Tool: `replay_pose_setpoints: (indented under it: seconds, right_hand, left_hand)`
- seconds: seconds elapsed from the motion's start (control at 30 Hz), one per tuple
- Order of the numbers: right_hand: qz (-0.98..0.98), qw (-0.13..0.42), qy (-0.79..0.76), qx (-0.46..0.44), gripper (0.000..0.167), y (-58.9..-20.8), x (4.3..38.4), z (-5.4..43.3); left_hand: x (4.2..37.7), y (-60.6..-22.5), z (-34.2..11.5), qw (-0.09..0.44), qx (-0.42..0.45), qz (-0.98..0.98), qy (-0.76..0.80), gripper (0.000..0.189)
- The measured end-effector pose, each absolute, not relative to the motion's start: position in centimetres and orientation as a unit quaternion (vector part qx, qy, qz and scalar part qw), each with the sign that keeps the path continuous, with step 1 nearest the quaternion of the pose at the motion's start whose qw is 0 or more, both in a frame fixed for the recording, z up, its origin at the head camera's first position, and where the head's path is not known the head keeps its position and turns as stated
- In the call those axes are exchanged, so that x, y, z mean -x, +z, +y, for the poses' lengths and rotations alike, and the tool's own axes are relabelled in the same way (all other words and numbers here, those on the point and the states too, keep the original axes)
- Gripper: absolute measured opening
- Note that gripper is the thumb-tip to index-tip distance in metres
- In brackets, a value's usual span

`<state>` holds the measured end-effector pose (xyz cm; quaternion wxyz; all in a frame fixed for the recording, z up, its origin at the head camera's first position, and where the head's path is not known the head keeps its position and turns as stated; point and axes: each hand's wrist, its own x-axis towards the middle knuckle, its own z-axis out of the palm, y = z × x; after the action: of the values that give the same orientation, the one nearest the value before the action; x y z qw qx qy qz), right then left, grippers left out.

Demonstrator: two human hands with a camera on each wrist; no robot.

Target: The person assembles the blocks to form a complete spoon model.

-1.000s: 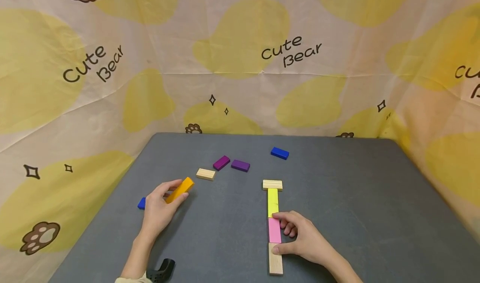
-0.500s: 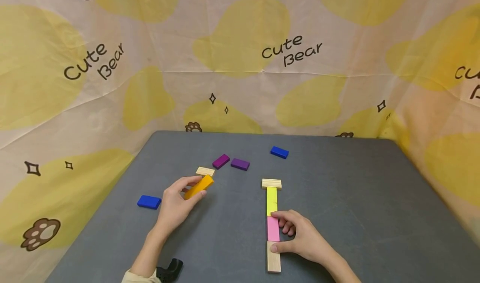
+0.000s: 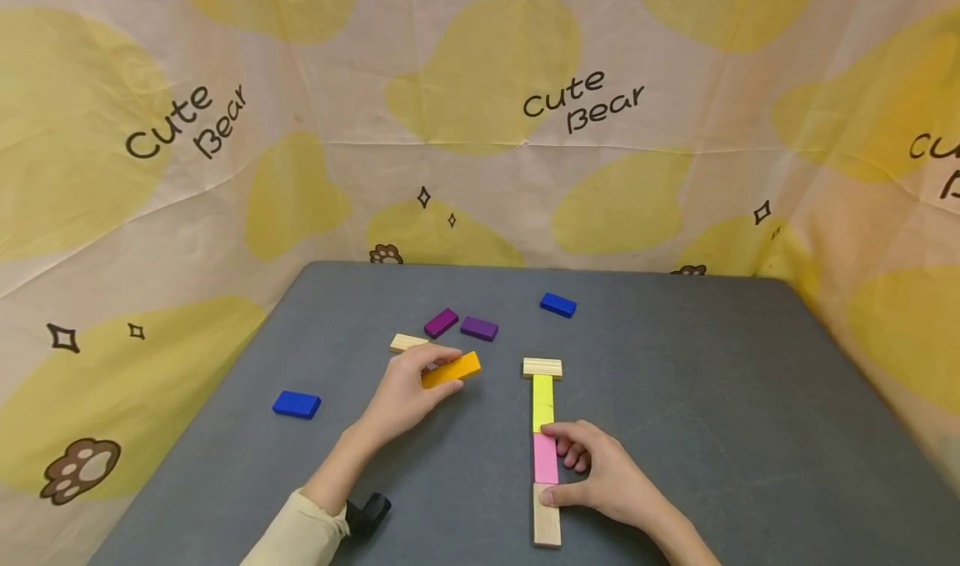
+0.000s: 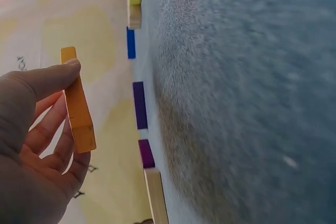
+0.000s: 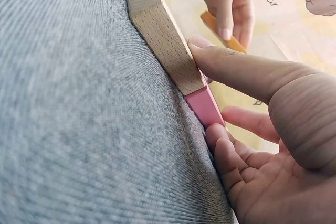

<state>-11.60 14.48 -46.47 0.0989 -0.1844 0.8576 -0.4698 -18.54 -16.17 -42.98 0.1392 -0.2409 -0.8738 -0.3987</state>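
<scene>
In the head view an orange wooden block point(image 3: 456, 370) is pinched between the thumb and fingers of my left hand point(image 3: 408, 387), raised over the table. The left wrist view shows my thumb point(image 4: 52, 80) on one face of it and the fingers behind. My right hand point(image 3: 603, 474) rests on a line of blocks laid end to end. Its thumb lies on the near natural wood block point(image 3: 547, 526), and its index fingertip reaches the joint between the pink block point(image 3: 545, 459) and the yellow-green block point(image 3: 543, 401). Across the far end lies another natural wood block point(image 3: 542, 368).
Loose blocks lie on the grey table point(image 3: 712, 399): a blue block point(image 3: 296, 404) at left, another blue block point(image 3: 558, 305) farther back, a magenta block point(image 3: 441, 323), a purple block point(image 3: 479, 328), and a natural block point(image 3: 405, 343) partly behind my left hand. A patterned cloth point(image 3: 480, 91) hangs behind.
My left hand has carried the orange block rightward toward the line of blocks, uncovering the blue block at left and partly covering the natural one. The right hand has stayed in place.
</scene>
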Motion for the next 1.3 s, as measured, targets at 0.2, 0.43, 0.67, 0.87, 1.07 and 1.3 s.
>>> replay_pose_setpoints:
  seconds: [0.2, 0.43, 0.67, 0.87, 1.07, 1.3]
  right_hand:
    - [0.859, 0.114, -0.466, 0.177, 0.072, -46.5, 11.7, 14.5]
    - [0.861, 0.123, -0.464, 0.166, 0.073, -46.5, 11.7, 14.7]
    - [0.862, 0.115, -0.463, 0.172, 0.071, -46.6, 11.7, 14.8]
    - [0.857, 0.108, -0.469, 0.186, 0.069, -46.6, 11.8, 14.6]
    - [0.856, 0.116, -0.470, 0.180, 0.069, -46.5, 11.8, 14.5]
    - [0.858, 0.128, -0.468, 0.169, 0.071, -46.5, 11.9, 14.7]
  left_hand:
    - [20.0, -42.6, -14.7, 0.120, 0.261, -0.878, -0.384, 0.036]
    - [21.7, -41.9, -13.0, 0.085, 0.268, -0.881, -0.382, 0.038]
    - [23.5, -41.7, -11.2, 0.051, 0.277, -0.884, -0.374, 0.036]
    - [24.7, -41.9, -9.7, 0.017, 0.278, -0.892, -0.356, 0.035]
    - [25.9, -42.2, -8.2, 0.004, 0.277, -0.894, -0.352, 0.035]
    - [26.6, -42.6, -6.7, -0.018, 0.277, -0.898, -0.342, 0.037]
